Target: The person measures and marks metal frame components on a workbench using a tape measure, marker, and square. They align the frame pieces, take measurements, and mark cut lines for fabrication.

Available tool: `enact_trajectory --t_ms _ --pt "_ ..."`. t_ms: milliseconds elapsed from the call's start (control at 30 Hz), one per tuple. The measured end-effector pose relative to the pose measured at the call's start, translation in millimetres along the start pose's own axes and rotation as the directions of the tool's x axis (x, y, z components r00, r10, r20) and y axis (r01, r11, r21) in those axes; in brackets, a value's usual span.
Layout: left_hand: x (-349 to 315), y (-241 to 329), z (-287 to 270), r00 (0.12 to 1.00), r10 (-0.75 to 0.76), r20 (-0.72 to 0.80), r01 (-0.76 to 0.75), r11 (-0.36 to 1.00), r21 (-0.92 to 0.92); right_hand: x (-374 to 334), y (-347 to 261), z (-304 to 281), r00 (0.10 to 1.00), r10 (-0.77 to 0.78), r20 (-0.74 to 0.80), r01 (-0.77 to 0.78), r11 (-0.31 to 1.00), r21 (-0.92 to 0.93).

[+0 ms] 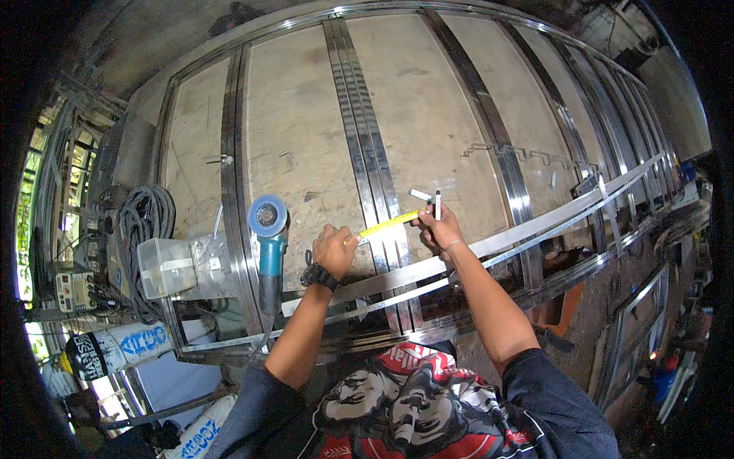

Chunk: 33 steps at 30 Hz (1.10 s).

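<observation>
A yellow tape measure blade (390,223) is stretched between my hands, across upright shiny metal bars (372,164) in the middle of the frame. My left hand (335,251) is closed with its fingertips at the blade's left end. Over on the blade's right end, my right hand (441,229) grips it and also holds a white marker pen (438,203) with a dark tip, pointing up. The tape's case cannot be made out. Just beyond the right hand lies a small white piece (420,195). To the left of my left hand is a teal angle grinder (271,256) with a blue-grey disc.
A long flat metal strip (520,239) crosses the near side of the metal-framed worktable. Dark coiled cable (145,222) and a clear plastic box (166,266) are at the left. A thin zigzag metal piece (527,155) lies to the right. White sacks (138,342) stand at lower left.
</observation>
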<state>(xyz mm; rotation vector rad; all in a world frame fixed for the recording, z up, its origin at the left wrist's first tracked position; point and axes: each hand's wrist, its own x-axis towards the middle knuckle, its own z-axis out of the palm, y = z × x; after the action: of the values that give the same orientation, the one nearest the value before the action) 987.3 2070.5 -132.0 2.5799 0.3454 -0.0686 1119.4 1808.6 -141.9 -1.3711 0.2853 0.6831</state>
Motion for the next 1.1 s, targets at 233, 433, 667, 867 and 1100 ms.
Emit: enact_trajectory --t_ms 233,433,667,867,1100 --pt "0.5 2.9 24.8 0.944 0.178 -0.279 -0.202 0.978 -0.059 1.5 1.8 7.7 0.995 -0.094 -0.023 0.091 0.991 -0.102" --pt "10.0 18.7 34.1 0.944 0.231 -0.236 -0.272 0.949 -0.158 -9.4 4.1 14.3 0.992 -0.124 -0.028 0.119 0.983 -0.138" --pt "25.9 13.2 34.9 0.985 0.164 -0.058 -0.172 0.961 -0.216 -10.4 0.8 17.4 0.991 -0.125 -0.054 0.112 0.976 -0.188" --pt "28.4 12.7 31.3 0.988 0.152 -0.018 -0.152 0.962 -0.226 -7.9 5.5 14.3 0.986 -0.158 -0.052 0.147 0.974 -0.171" --pt "30.0 10.1 31.2 0.986 0.163 -0.028 -0.165 0.952 -0.259 -13.1 3.3 13.5 0.956 -0.245 -0.160 0.205 0.951 -0.231"
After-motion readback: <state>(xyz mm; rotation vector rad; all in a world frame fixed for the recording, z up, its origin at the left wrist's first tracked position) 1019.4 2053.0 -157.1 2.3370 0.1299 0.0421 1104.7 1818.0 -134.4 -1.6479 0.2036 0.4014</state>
